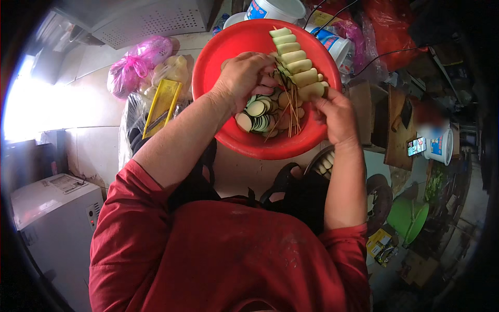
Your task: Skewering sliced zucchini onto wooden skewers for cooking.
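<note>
A red plastic basin (206, 70) stands before me. In it lie many thin round vegetable slices (257, 113), pale with dark green rims, probably eggplant or zucchini. Across the basin's right side runs a row of folded pale green slices (298, 62), with a stick tip showing at its far end. Thin wooden skewers (293, 113) rest loosely over the round slices. My right hand (335, 111) pinches the folded slice at the near end of the row. Beside the row's left edge, my left hand (249, 74) has curled fingers; what they hold is hidden.
A yellow slicer board (161, 107) leans at the left by a pink plastic bag (136, 66). White buckets (276, 9) stand behind the basin. At the right are a wooden board (399, 128), a lit phone (416, 146) and a green basin (407, 218). A metal bowl (312, 162) sits near my right foot.
</note>
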The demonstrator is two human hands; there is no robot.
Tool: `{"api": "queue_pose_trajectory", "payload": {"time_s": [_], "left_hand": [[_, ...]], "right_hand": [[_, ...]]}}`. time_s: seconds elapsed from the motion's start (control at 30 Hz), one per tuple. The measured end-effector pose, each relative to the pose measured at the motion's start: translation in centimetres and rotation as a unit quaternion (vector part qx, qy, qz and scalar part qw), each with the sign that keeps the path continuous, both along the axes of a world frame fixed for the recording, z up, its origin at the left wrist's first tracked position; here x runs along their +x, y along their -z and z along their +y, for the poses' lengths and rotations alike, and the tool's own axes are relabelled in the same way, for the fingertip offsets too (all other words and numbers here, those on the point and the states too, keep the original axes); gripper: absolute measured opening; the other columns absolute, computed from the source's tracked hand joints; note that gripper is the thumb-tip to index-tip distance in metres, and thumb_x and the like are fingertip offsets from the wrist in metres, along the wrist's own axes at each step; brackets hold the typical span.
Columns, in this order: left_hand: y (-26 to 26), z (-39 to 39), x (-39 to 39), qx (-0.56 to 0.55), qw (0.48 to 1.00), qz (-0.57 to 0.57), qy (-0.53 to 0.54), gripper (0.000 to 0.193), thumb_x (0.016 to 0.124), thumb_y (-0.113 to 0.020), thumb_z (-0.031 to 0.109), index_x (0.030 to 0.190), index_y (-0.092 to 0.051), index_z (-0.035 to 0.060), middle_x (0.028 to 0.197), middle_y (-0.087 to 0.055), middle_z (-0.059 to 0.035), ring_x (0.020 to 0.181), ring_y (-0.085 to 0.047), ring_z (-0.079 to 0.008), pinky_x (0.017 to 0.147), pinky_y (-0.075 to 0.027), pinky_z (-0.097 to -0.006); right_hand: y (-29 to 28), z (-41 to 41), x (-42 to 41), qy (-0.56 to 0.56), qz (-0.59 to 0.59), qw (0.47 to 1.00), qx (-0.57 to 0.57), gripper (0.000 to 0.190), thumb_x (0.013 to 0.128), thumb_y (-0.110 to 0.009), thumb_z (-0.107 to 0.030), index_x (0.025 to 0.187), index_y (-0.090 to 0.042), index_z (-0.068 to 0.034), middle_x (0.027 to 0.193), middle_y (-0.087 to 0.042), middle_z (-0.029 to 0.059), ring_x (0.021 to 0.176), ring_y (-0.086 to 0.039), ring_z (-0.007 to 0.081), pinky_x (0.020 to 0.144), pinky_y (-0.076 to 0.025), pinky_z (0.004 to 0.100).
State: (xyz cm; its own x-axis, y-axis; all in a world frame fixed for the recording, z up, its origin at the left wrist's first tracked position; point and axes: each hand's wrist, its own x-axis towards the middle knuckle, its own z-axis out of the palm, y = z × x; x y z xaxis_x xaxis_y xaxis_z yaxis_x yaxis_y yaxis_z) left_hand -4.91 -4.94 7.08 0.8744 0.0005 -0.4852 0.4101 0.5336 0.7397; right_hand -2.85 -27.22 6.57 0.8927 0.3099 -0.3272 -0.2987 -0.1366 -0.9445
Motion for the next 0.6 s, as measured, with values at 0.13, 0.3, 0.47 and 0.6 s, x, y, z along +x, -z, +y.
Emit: {"api": "queue_pose_trajectory", "payload": {"time_s": [0.13,0.3,0.47,0.6], "left_hand": [[0.4,-2.7,-1.4,0.184,0.956,-0.182,0.14,0.023,0.086,-0.056,0.009,0.108,-0.055,0.0027,0.095,-0.061,-0.0066,0.086,-0.061,-0.0169,0.076,-0.051,-0.0291],[-0.8,-6.9,-4.9,0.238,0.85,-0.337,0.328,0.02,0.074,-0.06,0.006,0.094,-0.061,0.0051,0.083,-0.064,-0.0124,0.082,-0.064,-0.0255,0.072,-0.051,-0.0367],[-0.6,-8.2,-6.3,0.268,0.79,-0.478,0.273,0.025,0.076,-0.064,0.006,0.101,-0.058,0.0054,0.086,-0.063,-0.0092,0.077,-0.064,-0.0266,0.068,-0.052,-0.0344],[-3.9,-9.6,-8.6,0.167,0.749,-0.624,0.144,0.032,0.068,-0.063,0.011,0.099,-0.059,0.0121,0.089,-0.063,-0.0087,0.077,-0.063,-0.0298,0.064,-0.052,-0.0397]], "right_hand": [[0.4,-1.2,3.5,-0.016,0.024,0.998,-0.052,0.013,0.078,-0.065,-0.016,0.087,-0.065,-0.007,0.067,-0.057,-0.0019,0.053,-0.05,0.0057,0.047,-0.037,0.0203],[1.5,-2.5,6.0,-0.05,0.014,0.983,-0.179,0.015,0.079,-0.063,-0.02,0.087,-0.063,-0.008,0.068,-0.056,-0.003,0.054,-0.048,0.0037,0.048,-0.036,0.0191],[1.2,-1.7,5.6,-0.032,-0.145,0.868,-0.473,0.023,0.075,-0.064,-0.023,0.089,-0.064,-0.005,0.082,-0.066,0.0133,0.069,-0.064,0.0254,0.064,-0.049,0.034],[0.2,-1.5,4.6,0.001,-0.254,0.807,-0.534,0.025,0.074,-0.063,-0.024,0.091,-0.064,-0.006,0.089,-0.066,0.0154,0.083,-0.065,0.0305,0.074,-0.049,0.0376]]}}
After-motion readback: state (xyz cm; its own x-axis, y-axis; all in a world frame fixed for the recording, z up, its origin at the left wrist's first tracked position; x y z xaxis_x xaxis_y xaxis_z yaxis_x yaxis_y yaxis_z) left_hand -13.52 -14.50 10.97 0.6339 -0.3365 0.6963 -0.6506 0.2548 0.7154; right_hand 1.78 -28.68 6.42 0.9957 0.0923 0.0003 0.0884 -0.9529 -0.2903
